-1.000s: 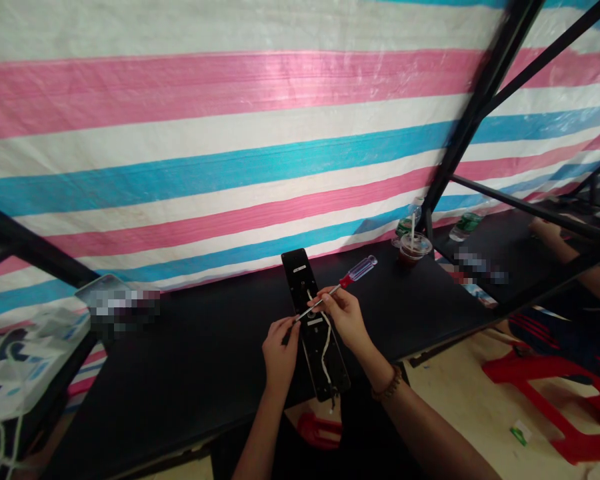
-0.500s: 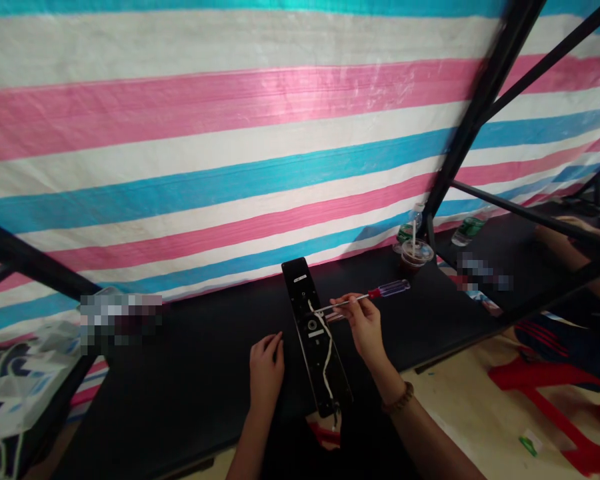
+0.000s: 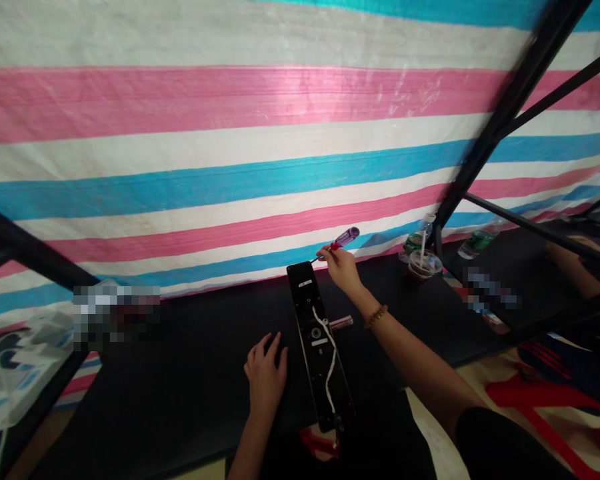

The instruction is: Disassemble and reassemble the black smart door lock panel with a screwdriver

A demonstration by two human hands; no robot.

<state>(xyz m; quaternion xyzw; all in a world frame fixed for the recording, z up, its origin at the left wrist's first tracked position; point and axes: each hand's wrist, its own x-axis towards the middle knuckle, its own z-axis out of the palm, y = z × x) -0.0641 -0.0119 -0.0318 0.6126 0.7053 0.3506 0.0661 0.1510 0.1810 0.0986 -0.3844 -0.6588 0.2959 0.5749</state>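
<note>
A long black panel [image 3: 306, 297] lies lengthwise in front of me, with a white cable [image 3: 331, 363] running down its face to the near end. My right hand [image 3: 343, 270] grips a screwdriver [image 3: 347, 237] with a clear purple handle and red collar. The screwdriver's shaft points left to the panel's far right corner; whether the tip touches it I cannot tell. Beside the panel's left edge my left hand [image 3: 267, 373] rests on the black table, fingers spread and holding nothing. A small clear-and-pinkish stick-like object [image 3: 342, 323] lies against the panel's right side.
A lidded plastic cup [image 3: 425, 265] with a straw and a bottle [image 3: 414, 241] stand at the back right. Black metal frame bars [image 3: 490, 137] slant up on both sides. A white device with cables [image 3: 20, 380] is at far left. Another person's arm [image 3: 575, 267] rests at right, near a red stool [image 3: 530, 400].
My right hand has moved away from me with the screwdriver, from the panel's middle to its far end. My left hand stays beside the panel, its fingers more spread.
</note>
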